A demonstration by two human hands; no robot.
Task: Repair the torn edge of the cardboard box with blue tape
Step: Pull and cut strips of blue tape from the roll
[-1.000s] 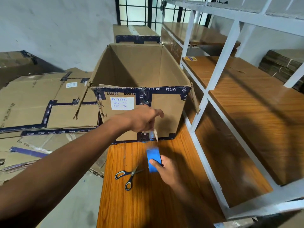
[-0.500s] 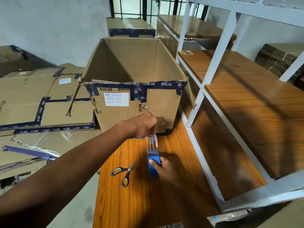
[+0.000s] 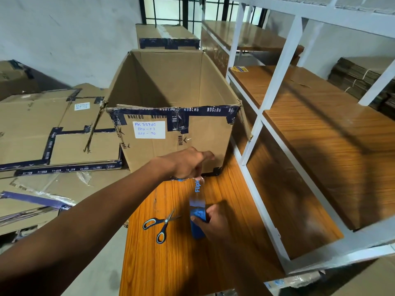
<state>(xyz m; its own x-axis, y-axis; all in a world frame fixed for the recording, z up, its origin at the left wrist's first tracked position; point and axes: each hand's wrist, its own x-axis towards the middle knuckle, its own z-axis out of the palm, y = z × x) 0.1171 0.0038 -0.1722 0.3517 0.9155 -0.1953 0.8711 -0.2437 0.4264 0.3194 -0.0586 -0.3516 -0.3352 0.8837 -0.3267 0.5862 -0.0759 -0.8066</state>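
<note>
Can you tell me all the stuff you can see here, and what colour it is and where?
open cardboard box: one, brown with dark blue tape, back of the table
white label: one, on the box front
scissors: one, blue and black handles, on the table
tape roll: one, blue, on the table
tape strip: one, clear with blue print, stretched from roll to left hand
table: one, orange wood
flattened boxes: several, brown, left
shelf rack: one, white frame, right
left hand: pinches the tape strip
right hand: holds the tape roll

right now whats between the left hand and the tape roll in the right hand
In the head view, a pulled-out strip of tape spans the gap: the left hand pinches its free end, and the right hand holds the blue tape roll upright.
</note>
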